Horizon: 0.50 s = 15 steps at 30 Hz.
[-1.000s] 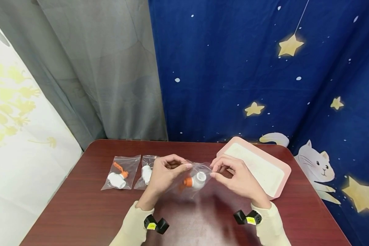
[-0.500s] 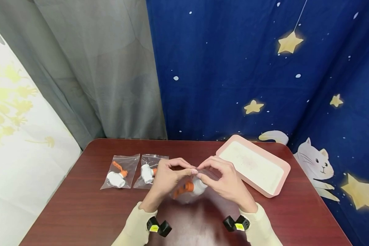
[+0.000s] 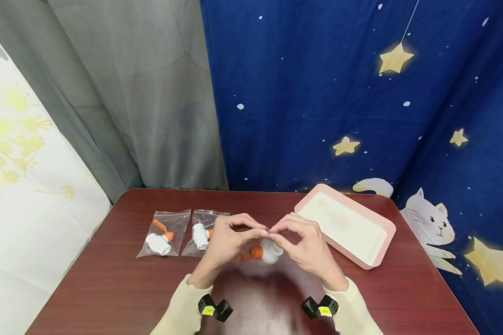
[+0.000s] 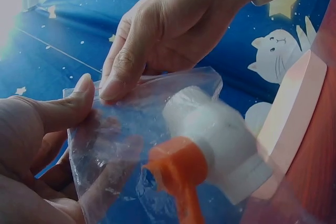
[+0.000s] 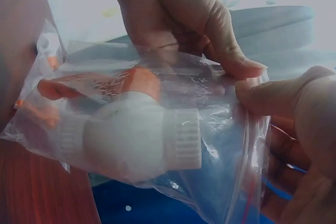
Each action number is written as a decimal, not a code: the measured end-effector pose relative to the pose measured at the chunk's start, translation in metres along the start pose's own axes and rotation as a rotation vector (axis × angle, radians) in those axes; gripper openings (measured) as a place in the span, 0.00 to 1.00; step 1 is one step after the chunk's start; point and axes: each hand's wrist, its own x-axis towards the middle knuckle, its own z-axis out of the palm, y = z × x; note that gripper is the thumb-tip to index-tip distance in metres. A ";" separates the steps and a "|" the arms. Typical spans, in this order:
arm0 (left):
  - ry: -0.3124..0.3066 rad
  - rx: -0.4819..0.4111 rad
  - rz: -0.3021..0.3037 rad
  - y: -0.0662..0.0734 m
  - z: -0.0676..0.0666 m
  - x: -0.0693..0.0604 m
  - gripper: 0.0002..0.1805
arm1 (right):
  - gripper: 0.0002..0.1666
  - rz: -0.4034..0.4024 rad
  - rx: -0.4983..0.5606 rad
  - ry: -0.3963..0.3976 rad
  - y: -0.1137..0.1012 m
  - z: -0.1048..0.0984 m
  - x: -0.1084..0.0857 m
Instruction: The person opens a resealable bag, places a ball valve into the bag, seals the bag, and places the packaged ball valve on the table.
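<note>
Both hands pinch the top edge of a clear zip bag [image 5: 220, 150], thumbs close together. Inside lies a white plastic ball valve [image 5: 128, 135] with an orange handle [image 4: 181, 166]. My left hand [image 3: 228, 242] grips the edge from the left, my right hand [image 3: 306, 244] from the right. The bag hangs below the fingers, above the table. In the right wrist view a red line runs along the bag near its mouth. Left of my left hand lie two more bagged valves, one at the far left [image 3: 159, 244] and one [image 3: 200, 236] partly hidden by that hand.
A pink-rimmed tray [image 3: 385, 246] with a pale inside stands at the back right of the dark red table [image 3: 109, 288]. Grey and blue curtains [image 3: 276, 116] hang behind the table. A small black camera is strapped on each wrist.
The hands were apart, holding the bag's mouth spread; they have since come together at its edge, the right hand moving left. Over the last half second they have hardly moved.
</note>
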 end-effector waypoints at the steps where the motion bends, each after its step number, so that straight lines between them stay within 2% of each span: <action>1: -0.010 0.001 0.001 0.000 0.000 0.000 0.07 | 0.09 -0.010 -0.003 0.005 0.000 0.000 0.000; 9: -0.129 0.023 -0.012 0.002 -0.004 0.000 0.06 | 0.11 -0.015 -0.012 0.001 -0.003 0.000 0.000; 11: -0.120 0.044 -0.006 0.002 -0.003 0.000 0.05 | 0.11 0.002 -0.007 -0.007 -0.003 0.000 -0.001; 15: -0.043 0.069 0.031 0.003 0.001 -0.002 0.04 | 0.09 0.053 -0.012 -0.027 -0.003 0.002 -0.002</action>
